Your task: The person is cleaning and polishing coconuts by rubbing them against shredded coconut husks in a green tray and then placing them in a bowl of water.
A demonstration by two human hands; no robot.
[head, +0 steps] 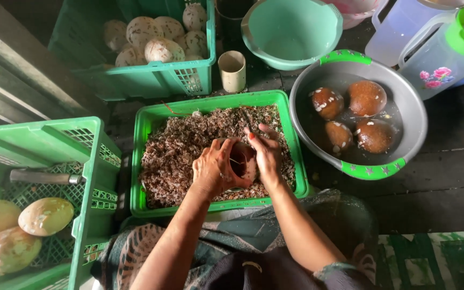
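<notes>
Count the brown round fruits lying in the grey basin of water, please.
4. In the grey basin: one at upper left, one at upper right, one at lower centre, one at lower right. None seems hidden under the water.

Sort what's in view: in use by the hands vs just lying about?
In use:
- brown round fruit, held by left hand and right hand
- green tray of brown peelings beneath
- grey basin with four peeled fruits in water

Lying about:
- beige cup
- teal bowl
- two jugs
- knife
</notes>
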